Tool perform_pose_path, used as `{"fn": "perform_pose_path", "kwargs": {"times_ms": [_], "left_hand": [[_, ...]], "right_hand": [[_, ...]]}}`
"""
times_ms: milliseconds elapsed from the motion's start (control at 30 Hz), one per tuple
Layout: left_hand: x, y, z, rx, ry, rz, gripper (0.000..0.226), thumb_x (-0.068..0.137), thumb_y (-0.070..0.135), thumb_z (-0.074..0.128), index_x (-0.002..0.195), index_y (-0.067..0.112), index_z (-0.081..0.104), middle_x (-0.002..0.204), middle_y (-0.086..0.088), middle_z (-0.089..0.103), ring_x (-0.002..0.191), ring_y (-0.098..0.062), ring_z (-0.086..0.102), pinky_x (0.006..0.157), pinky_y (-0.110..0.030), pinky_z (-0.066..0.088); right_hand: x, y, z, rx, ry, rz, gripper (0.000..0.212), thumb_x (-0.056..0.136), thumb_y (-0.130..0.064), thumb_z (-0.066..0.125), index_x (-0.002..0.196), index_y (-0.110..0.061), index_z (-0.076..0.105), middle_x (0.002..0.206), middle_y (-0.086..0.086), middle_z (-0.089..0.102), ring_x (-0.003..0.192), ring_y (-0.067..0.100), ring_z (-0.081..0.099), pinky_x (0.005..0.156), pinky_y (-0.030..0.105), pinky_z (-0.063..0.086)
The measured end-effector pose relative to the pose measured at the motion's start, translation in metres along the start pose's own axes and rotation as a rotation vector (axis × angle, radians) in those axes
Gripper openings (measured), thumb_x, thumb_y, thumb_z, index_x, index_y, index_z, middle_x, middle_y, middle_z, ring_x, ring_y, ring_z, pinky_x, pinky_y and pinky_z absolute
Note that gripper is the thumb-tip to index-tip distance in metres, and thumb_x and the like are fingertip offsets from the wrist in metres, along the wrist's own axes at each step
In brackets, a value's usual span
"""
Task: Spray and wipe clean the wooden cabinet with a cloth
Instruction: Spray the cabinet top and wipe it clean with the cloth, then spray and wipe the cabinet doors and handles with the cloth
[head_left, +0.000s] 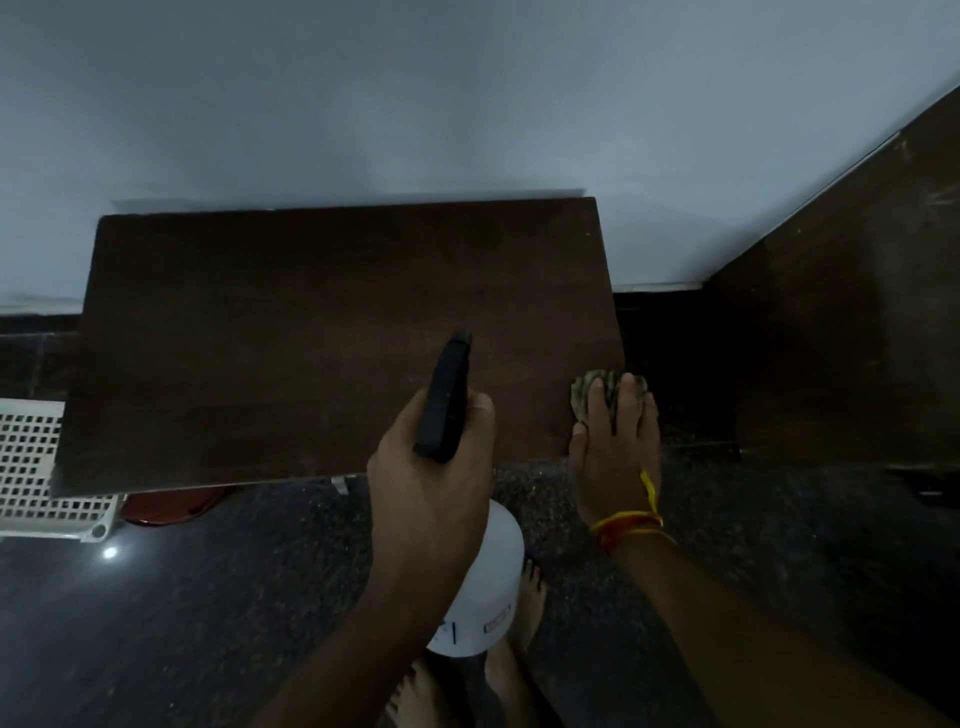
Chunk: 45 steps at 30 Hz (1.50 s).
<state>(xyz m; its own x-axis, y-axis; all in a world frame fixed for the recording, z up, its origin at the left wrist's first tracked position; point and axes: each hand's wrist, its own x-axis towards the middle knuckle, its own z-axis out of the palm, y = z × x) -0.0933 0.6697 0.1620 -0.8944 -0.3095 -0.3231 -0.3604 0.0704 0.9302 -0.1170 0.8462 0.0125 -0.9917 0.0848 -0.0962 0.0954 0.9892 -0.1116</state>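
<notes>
- White plastic comes nearest to us: the bottle hangs below our left hand, over the dark speckled floor and our bare feet.
- Our left hand curls its fingers round the bottle's neck, thumb up along the black sprayer, whose nozzle points out over the cabinet top from its near edge.
- Our right hand lies at the cabinet's near right corner, fingers fairly straight and a little spread, pressing down on the cloth; a yellow and red thread circles that wrist.
- The cloth is bunched under the fingertips, at the top's right edge.
- The cabinet's dark wooden top stands with its far edge against a pale wall.
- A white perforated basket shows past the cabinet's near left corner, a reddish round thing beside it; what it is, we cannot tell.
- Another dark wooden panel rises at the right.
</notes>
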Motion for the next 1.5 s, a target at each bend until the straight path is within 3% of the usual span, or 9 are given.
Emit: {"fn": "perform_pose_path", "kwargs": {"times_ms": [267, 400, 567, 733, 867, 967, 1067, 1200, 1500], "left_hand": [[-0.022, -0.018, -0.025, -0.007, -0.022, 0.029, 0.016, 0.090, 0.034, 0.058, 0.075, 0.031, 0.060, 0.068, -0.012, 0.056, 0.059, -0.031, 0.055, 0.045, -0.031, 0.047], [-0.032, -0.028, -0.033, -0.004, -0.017, 0.035, 0.019, 0.092, 0.032, 0.059, 0.073, 0.033, 0.059, 0.068, -0.011, 0.056, 0.060, -0.032, 0.055, 0.047, -0.035, 0.048], [-0.044, -0.038, -0.039, -0.001, 0.001, 0.030, 0.023, 0.090, 0.035, 0.059, 0.069, 0.043, 0.060, 0.069, -0.010, 0.056, 0.060, -0.034, 0.056, 0.049, -0.042, 0.048], [-0.059, -0.048, -0.038, 0.002, 0.026, 0.040, 0.021, 0.092, 0.034, 0.059, 0.071, 0.036, 0.061, 0.065, -0.011, 0.056, 0.059, -0.036, 0.056, 0.047, -0.039, 0.047], [-0.069, -0.053, -0.032, -0.005, 0.011, 0.055, 0.029, 0.092, 0.034, 0.059, 0.069, 0.051, 0.060, 0.078, -0.006, 0.060, 0.060, -0.032, 0.056, 0.046, -0.035, 0.047], [-0.071, -0.065, -0.027, -0.001, 0.029, 0.069, 0.024, 0.091, 0.034, 0.059, 0.070, 0.044, 0.060, 0.073, -0.011, 0.057, 0.060, -0.032, 0.054, 0.044, -0.030, 0.044], [-0.074, -0.079, -0.031, 0.020, 0.028, 0.090, 0.019, 0.092, 0.034, 0.059, 0.073, 0.033, 0.059, 0.070, -0.015, 0.055, 0.059, -0.033, 0.053, 0.045, -0.030, 0.043], [-0.073, -0.103, -0.038, 0.019, 0.040, 0.098, 0.022, 0.091, 0.036, 0.058, 0.070, 0.041, 0.060, 0.072, -0.016, 0.055, 0.061, -0.036, 0.052, 0.046, -0.035, 0.044], [-0.061, -0.195, -0.062, 0.010, 0.091, 0.191, 0.019, 0.085, 0.044, 0.057, 0.075, 0.029, 0.057, 0.069, -0.013, 0.056, 0.055, -0.027, 0.053, 0.043, -0.020, 0.043]], "right_hand": [[-0.021, -0.056, 0.009, 0.083, 0.008, -0.064, 0.054, 0.093, -0.027, 0.055, 0.143, -0.011, 0.042, 0.153, 0.019, 0.031, 0.139, 0.048, 0.026, 0.111, 0.059, 0.026], [-0.020, -0.035, 0.007, 0.074, 0.016, -0.152, 0.052, 0.095, -0.025, 0.053, 0.144, -0.011, 0.042, 0.153, 0.019, 0.031, 0.140, 0.047, 0.024, 0.110, 0.058, 0.027], [-0.011, 0.003, 0.002, -0.019, -0.010, -0.017, 0.054, 0.099, -0.028, 0.039, 0.150, -0.013, 0.028, 0.158, 0.019, 0.015, 0.144, 0.043, 0.012, 0.118, 0.051, 0.016], [-0.019, -0.010, -0.002, 0.066, 0.017, 0.046, 0.053, 0.098, -0.026, 0.044, 0.148, -0.013, 0.033, 0.157, 0.019, 0.018, 0.142, 0.047, 0.014, 0.116, 0.054, 0.018], [-0.022, -0.021, 0.000, 0.075, -0.046, -0.163, 0.051, 0.098, -0.025, 0.046, 0.146, -0.010, 0.037, 0.155, 0.021, 0.024, 0.142, 0.049, 0.015, 0.116, 0.057, 0.019], [-0.014, -0.011, 0.002, 0.029, -0.051, -0.249, 0.052, 0.098, -0.027, 0.044, 0.147, -0.014, 0.036, 0.156, 0.017, 0.023, 0.143, 0.045, 0.015, 0.117, 0.055, 0.019], [-0.008, -0.009, 0.002, 0.031, 0.014, -0.178, 0.052, 0.097, -0.027, 0.043, 0.147, -0.015, 0.036, 0.157, 0.017, 0.021, 0.143, 0.043, 0.016, 0.117, 0.052, 0.019], [-0.008, -0.031, 0.008, 0.074, 0.051, -0.037, 0.052, 0.098, -0.027, 0.040, 0.148, -0.015, 0.032, 0.159, 0.015, 0.014, 0.145, 0.042, 0.011, 0.117, 0.051, 0.016], [0.014, -0.073, 0.021, 0.154, 0.072, -0.071, 0.053, 0.097, -0.035, 0.039, 0.147, -0.020, 0.032, 0.159, 0.012, 0.014, 0.145, 0.041, 0.010, 0.120, 0.049, 0.010]]}}
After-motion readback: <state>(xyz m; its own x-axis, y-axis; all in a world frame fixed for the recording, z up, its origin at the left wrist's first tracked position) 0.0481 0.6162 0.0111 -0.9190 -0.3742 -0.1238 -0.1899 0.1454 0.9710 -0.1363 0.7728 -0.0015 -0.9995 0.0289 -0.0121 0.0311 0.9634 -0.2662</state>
